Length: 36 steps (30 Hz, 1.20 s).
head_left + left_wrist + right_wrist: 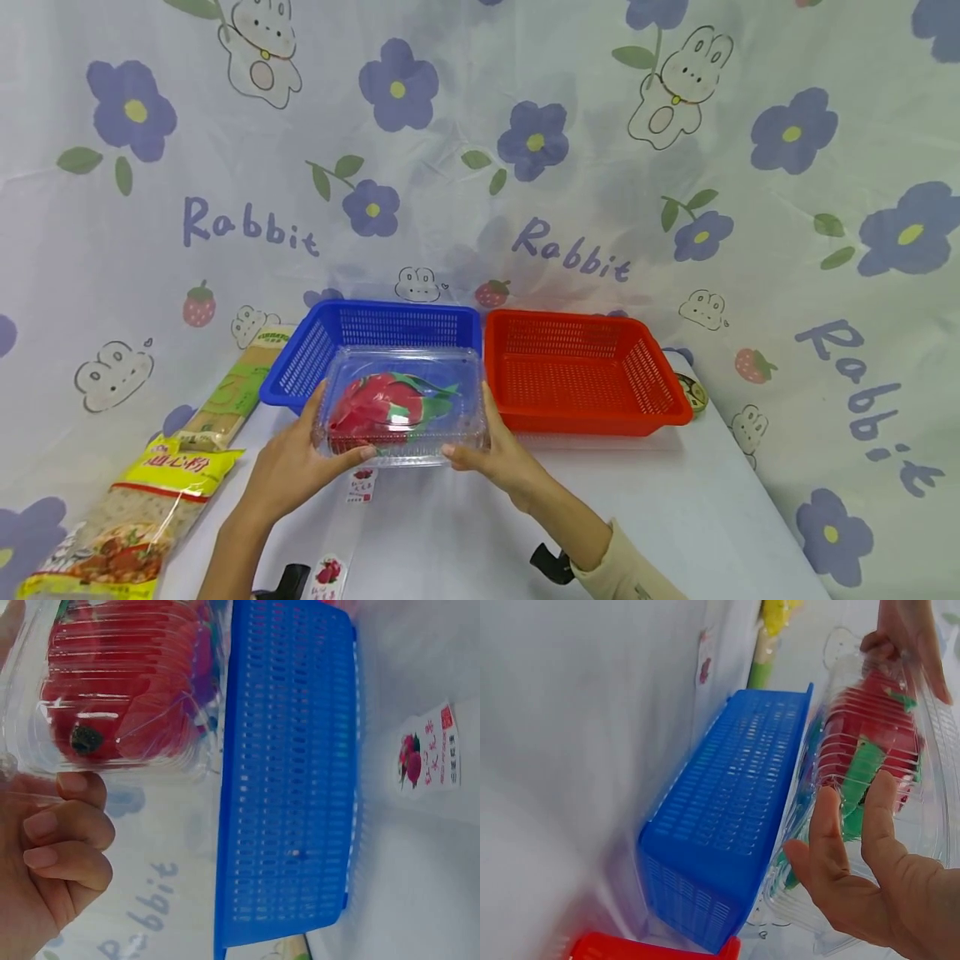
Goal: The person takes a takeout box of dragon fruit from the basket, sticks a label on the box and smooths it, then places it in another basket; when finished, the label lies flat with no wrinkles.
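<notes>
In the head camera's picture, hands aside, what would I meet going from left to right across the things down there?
Yellow-topped bag → tan-and-green packet → clear box with a dragon fruit inside → red basket → partly hidden round item. The blue basket is left out, as the box overlaps it.

My left grip (288, 464) and right grip (504, 458) hold a clear box (467, 404) of dragon fruit (382, 410), partly hiding a blue basket (405, 310).
</notes>
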### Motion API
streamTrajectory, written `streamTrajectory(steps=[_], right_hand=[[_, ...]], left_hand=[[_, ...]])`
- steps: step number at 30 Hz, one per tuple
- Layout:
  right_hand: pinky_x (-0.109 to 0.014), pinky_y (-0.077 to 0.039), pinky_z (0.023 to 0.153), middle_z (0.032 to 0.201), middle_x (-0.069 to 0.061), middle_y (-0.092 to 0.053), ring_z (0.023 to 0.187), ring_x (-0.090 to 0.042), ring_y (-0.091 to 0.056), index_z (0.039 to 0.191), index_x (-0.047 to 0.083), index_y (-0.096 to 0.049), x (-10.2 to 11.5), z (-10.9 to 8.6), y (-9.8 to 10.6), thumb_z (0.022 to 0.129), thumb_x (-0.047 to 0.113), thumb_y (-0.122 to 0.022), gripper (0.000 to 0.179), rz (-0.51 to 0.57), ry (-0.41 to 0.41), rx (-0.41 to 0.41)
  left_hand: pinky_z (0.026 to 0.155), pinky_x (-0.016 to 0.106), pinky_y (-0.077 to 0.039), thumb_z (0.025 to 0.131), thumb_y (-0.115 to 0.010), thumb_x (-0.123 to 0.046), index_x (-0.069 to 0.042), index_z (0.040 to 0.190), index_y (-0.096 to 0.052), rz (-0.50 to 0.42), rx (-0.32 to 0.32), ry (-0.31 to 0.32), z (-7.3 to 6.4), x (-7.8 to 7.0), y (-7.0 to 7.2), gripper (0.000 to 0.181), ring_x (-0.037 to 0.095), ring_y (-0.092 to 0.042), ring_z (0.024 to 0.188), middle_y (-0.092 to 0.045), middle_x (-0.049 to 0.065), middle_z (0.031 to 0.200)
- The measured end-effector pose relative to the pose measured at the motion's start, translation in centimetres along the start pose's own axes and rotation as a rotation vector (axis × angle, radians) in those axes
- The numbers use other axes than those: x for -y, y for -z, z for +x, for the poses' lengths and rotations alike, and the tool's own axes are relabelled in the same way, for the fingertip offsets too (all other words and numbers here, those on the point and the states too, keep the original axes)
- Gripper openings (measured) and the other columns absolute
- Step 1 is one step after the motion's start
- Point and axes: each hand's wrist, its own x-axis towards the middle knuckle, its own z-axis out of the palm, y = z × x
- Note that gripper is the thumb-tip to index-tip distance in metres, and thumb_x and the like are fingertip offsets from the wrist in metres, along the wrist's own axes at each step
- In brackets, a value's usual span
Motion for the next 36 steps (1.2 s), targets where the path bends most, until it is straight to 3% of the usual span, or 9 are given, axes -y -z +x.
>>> streamTrajectory(steps=[4, 9, 17, 24, 29, 36], right_hand=[[-0.047, -0.054, 0.092, 0.163, -0.013, -0.011, 0.124, -0.035, -0.048, 0.157, 0.044, 0.008, 0.0, -0.5, 0.3, 0.088, 0.031, -0.075, 0.109, -0.019, 0.001, 0.004], [-0.063, -0.043, 0.101, 0.165, -0.011, -0.004, 0.137, -0.044, -0.032, 0.157, 0.043, 0.008, 0.0, -1.2, 0.5, 0.085, 0.033, -0.077, 0.112, -0.047, -0.014, -0.008], [-0.071, -0.029, 0.107, 0.166, -0.013, 0.009, 0.147, -0.050, -0.013, 0.156, 0.041, 0.013, -0.1, -3.0, 0.3, 0.086, 0.033, -0.076, 0.114, -0.033, -0.034, 0.021], [-0.069, -0.035, 0.104, 0.165, -0.016, 0.008, 0.144, -0.052, -0.019, 0.156, 0.042, 0.015, -0.3, -4.3, 0.3, 0.086, 0.034, -0.077, 0.116, -0.020, -0.032, 0.023], [-0.069, -0.035, 0.104, 0.165, -0.016, 0.008, 0.144, -0.054, -0.015, 0.156, 0.044, 0.014, -0.3, -4.9, 0.5, 0.085, 0.036, -0.077, 0.116, -0.028, -0.040, 0.017], [-0.066, -0.040, 0.102, 0.164, -0.021, 0.000, 0.140, -0.051, -0.027, 0.156, 0.041, 0.015, -0.3, -5.7, 0.6, 0.085, 0.034, -0.077, 0.116, -0.031, -0.024, 0.013]], left_hand=[[0.086, 0.067, -0.048, 0.077, -0.065, -0.074, -0.016, 0.161, 0.001, -0.010, 0.033, 0.024, -0.5, -0.4, -0.1, 0.121, 0.056, -0.053, 0.116, -0.049, 0.036, 0.139], [0.087, 0.070, -0.046, 0.077, -0.065, -0.074, -0.017, 0.160, 0.005, -0.015, 0.063, 0.052, -1.1, -0.7, -0.1, 0.123, 0.059, -0.047, 0.124, -0.040, 0.034, 0.147], [0.088, 0.069, -0.047, 0.077, -0.066, -0.074, -0.019, 0.160, 0.007, 0.003, 0.092, 0.080, -2.5, -1.1, -0.1, 0.124, 0.058, -0.050, 0.121, -0.042, 0.034, 0.146], [0.090, 0.068, -0.046, 0.074, -0.067, -0.075, -0.018, 0.160, 0.007, 0.029, 0.108, 0.092, -3.1, -1.8, -0.4, 0.127, 0.059, -0.047, 0.123, -0.039, 0.034, 0.149], [0.090, 0.068, -0.046, 0.074, -0.067, -0.076, -0.017, 0.160, 0.007, 0.037, 0.116, 0.096, -3.4, -2.1, -0.6, 0.128, 0.059, -0.047, 0.124, -0.038, 0.033, 0.149], [0.089, 0.066, -0.048, 0.073, -0.067, -0.076, -0.014, 0.160, 0.005, 0.046, 0.118, 0.094, -3.7, -2.5, -0.9, 0.129, 0.058, -0.047, 0.124, -0.038, 0.033, 0.149]])
